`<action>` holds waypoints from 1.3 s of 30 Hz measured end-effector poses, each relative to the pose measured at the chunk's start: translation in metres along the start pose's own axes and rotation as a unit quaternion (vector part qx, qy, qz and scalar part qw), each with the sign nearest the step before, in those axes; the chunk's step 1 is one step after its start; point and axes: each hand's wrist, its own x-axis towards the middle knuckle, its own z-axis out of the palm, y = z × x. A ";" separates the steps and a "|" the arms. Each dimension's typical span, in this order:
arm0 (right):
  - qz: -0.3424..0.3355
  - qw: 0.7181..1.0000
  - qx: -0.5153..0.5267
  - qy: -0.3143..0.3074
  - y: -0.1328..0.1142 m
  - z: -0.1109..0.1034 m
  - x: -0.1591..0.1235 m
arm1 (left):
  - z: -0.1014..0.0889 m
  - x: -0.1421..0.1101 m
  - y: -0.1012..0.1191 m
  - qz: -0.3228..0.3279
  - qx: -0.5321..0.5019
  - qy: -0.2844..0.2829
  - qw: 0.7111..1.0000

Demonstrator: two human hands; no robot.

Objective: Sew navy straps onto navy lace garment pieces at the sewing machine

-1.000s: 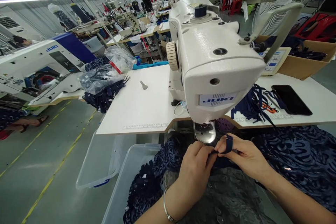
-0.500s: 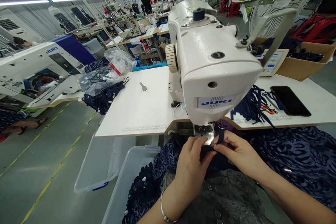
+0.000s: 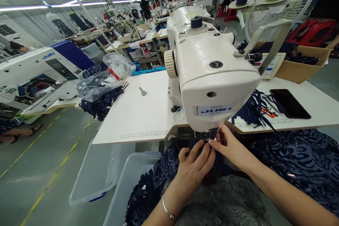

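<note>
Just below the needle end of a white sewing machine point(image 3: 215, 77), both of my hands work at dark navy fabric. My left hand point(image 3: 194, 164) has its fingers bent over the fabric, their tips close to the presser area; its thumb is hidden. With thumb and fingers pinched, my right hand point(image 3: 230, 144) holds a navy strap point(image 3: 214, 133) that stands up beside the needle end. Fingertips of the two hands nearly meet. The machine head and my fingers hide the needle and the exact stitching spot. Patterned navy fabric point(image 3: 168, 162) hangs to the left of my left hand.
On the white table point(image 3: 143, 113) lie a small metal piece point(image 3: 142, 91), navy straps point(image 3: 249, 111), orange-handled snips point(image 3: 269, 113) and a black phone point(image 3: 290, 103). Clear plastic bins point(image 3: 124, 183) stand below left. More patterned fabric point(image 3: 299, 166) lies at right, a cardboard box point(image 3: 304, 63) behind.
My left hand has gone from a thumb-and-finger pinch to fingers laid over the fabric. My right hand has shifted slightly left and up with the strap, closer to the needle end.
</note>
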 end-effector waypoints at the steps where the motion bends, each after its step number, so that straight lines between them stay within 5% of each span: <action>1: 0.009 1.000 0.020 -0.016 -0.001 -0.002 0.003 | -0.001 0.002 0.000 -0.002 0.004 -0.009 1.000; 14: -0.083 0.986 -0.144 0.023 -0.014 -0.017 0.041 | 0.005 0.008 0.001 -0.045 -0.003 -0.034 0.998; 20: -0.105 0.986 -0.128 0.023 -0.009 -0.015 0.052 | 0.001 0.019 0.002 -0.073 0.005 -0.010 0.997; 39: -0.040 0.994 -0.093 -0.030 -0.004 -0.025 0.016 | -0.004 0.012 -0.004 -0.016 -0.031 -0.048 0.998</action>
